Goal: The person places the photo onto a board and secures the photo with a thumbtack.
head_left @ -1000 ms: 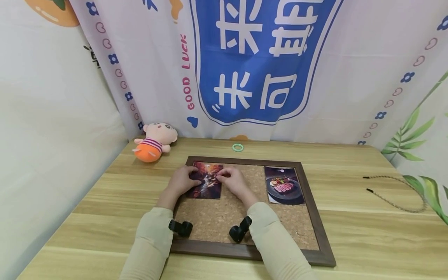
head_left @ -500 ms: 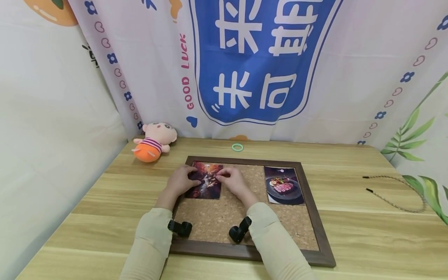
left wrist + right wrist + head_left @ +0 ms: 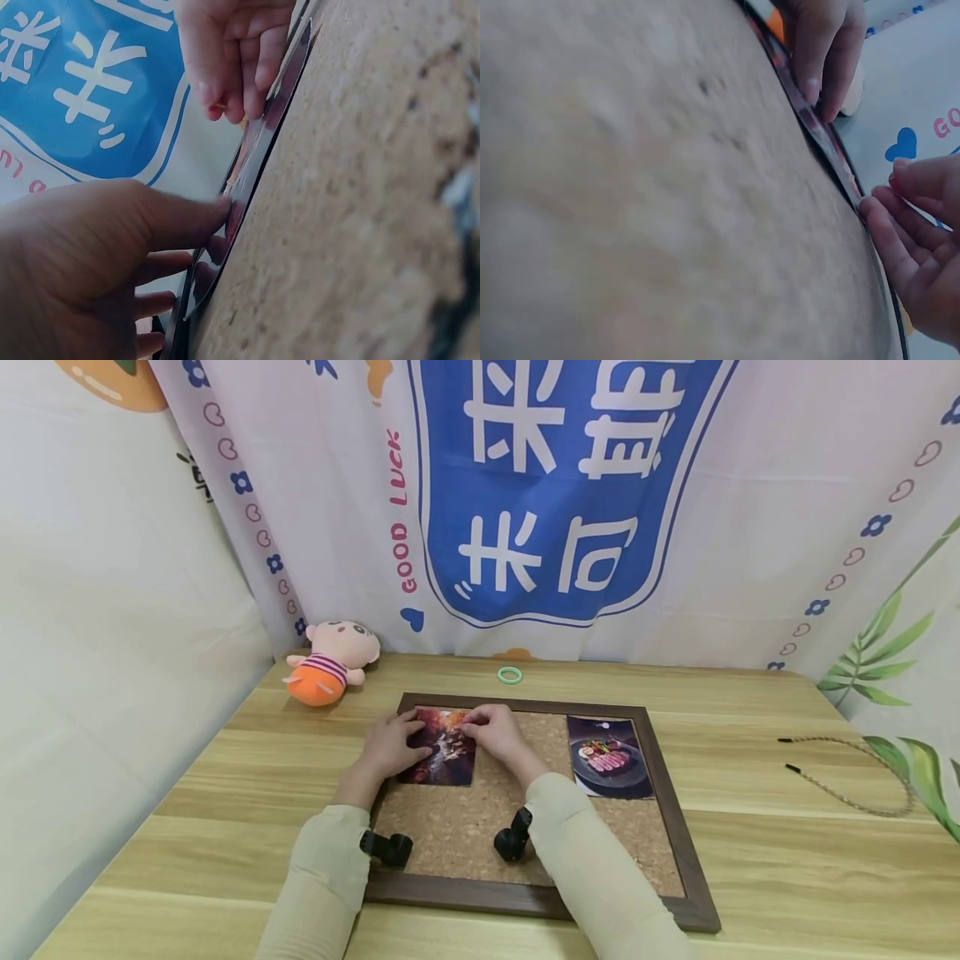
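Observation:
A dark reddish photo [image 3: 444,760] lies at the upper left of a cork board [image 3: 480,827] with a dark wooden frame [image 3: 525,900]. My left hand [image 3: 390,745] rests on the photo's left edge, its straight fingers pressing the print down [image 3: 90,255]. My right hand [image 3: 495,732] is at the photo's top right corner, with curled fingertips gathered on the photo's edge [image 3: 262,142]. In the right wrist view the right hand's fingertips [image 3: 877,217] touch the thin edge of the photo [image 3: 825,142]. No pin shows.
A second photo [image 3: 609,757], showing food on a dark plate, lies at the board's upper right. A plush doll [image 3: 330,664] and a green ring [image 3: 510,675] sit behind the board. A braided cord [image 3: 855,772] lies at the right. Fabric walls enclose the wooden table [image 3: 787,860].
My right hand has moved from the photo's right edge up to its top right corner. The left hand and the photo have stayed where they were.

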Demonstrator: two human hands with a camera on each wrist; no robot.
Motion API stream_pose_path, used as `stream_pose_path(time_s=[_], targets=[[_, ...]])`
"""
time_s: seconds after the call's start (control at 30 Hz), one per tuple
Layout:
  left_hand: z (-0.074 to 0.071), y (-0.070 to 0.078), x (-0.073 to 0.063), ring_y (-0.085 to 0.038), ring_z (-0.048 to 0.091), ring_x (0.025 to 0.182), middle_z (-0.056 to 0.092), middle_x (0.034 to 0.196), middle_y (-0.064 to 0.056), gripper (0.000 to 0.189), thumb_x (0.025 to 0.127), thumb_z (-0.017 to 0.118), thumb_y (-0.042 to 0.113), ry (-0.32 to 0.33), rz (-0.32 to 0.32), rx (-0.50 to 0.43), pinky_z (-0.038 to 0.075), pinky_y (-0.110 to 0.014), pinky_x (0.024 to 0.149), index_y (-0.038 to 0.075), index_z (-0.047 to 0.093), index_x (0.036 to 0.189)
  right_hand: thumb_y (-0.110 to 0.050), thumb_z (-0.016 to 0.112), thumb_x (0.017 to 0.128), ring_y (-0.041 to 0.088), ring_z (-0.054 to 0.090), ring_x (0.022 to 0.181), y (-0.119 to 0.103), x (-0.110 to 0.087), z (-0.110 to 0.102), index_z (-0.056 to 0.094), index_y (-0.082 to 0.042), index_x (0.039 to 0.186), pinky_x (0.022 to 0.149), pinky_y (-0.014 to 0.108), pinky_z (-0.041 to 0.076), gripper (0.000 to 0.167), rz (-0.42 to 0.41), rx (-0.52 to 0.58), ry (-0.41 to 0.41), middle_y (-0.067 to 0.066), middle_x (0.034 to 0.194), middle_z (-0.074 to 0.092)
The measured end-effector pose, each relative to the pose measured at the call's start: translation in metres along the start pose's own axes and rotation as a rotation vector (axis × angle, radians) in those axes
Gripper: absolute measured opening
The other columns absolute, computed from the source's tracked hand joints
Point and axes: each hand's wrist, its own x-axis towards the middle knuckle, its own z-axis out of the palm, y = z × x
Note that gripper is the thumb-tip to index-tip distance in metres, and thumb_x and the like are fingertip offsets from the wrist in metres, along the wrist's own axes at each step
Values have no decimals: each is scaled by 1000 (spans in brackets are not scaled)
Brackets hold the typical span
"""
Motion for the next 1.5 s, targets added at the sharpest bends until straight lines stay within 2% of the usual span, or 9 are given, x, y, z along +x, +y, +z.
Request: stream_pose_path(time_s=[0.13, 0.2, 0.33, 0.6, 0.73, 0.9, 1.27, 1.5], targets=[[3, 0, 0, -40, 6, 124, 20, 138, -17, 72, 76, 60, 43, -110, -7, -26, 8, -58, 92, 2, 37, 130, -8, 64, 77, 12, 51, 60, 0, 8, 2, 66, -1, 82, 54, 23, 42, 9, 23, -44, -1, 2, 70, 59], [4, 1, -1, -39, -1, 125, 14, 140, -16, 82, 73, 59, 51, -175, -14, -39, 4, -58, 93, 4, 30, 134, -10, 64, 77, 12, 51, 62, 0, 11, 3, 67, -2, 82, 56, 23, 42, 9, 35, -73, 12, 1, 70, 59], [4, 4, -3, -37, -8, 125, 8, 142, -15, 93, 68, 58, 59, -230, -21, -43, 1, -58, 93, 7, 24, 136, -12, 63, 78, 13, 53, 67, -2, 17, 7, 66, -5, 82, 61, 25, 42, 9, 55, -103, 35, 1, 73, 60], [1, 4, -4, -37, -8, 125, 8, 142, -14, 94, 66, 60, 59, -209, -12, -29, 1, -57, 93, 8, 24, 137, -13, 60, 81, 15, 53, 77, -10, 28, 19, 66, -5, 85, 68, 27, 42, 11, 67, -109, 43, 1, 82, 61], [1, 4, -3, -38, -7, 125, 10, 141, -16, 95, 66, 61, 59, -199, 9, -33, 2, -59, 92, 7, 25, 136, -14, 60, 81, 16, 54, 78, -10, 30, 23, 66, -6, 85, 69, 28, 42, 11, 65, -156, 53, 2, 83, 62], [1, 6, -3, -37, -6, 125, 10, 141, -16, 94, 66, 62, 58, -199, 22, -35, 3, -59, 92, 6, 26, 136, -18, 59, 81, 14, 54, 79, -7, 28, 26, 66, -13, 85, 69, 29, 41, 10, 105, -224, 69, -1, 87, 62], [-2, 5, -7, -38, -6, 125, 11, 141, -16, 92, 67, 63, 55, -191, 7, -41, 3, -59, 92, 6, 27, 135, -22, 58, 81, 14, 55, 77, -9, 28, 35, 68, -17, 84, 65, 29, 42, 11, 136, -385, 76, -4, 85, 62], [-1, 3, -8, -37, -6, 126, 11, 141, -15, 92, 66, 63, 56, -187, -11, -49, 3, -59, 92, 7, 27, 136, -26, 56, 83, 13, 55, 74, -8, 29, 37, 69, -16, 88, 63, 28, 43, 17, 130, -389, 69, -4, 85, 62]])
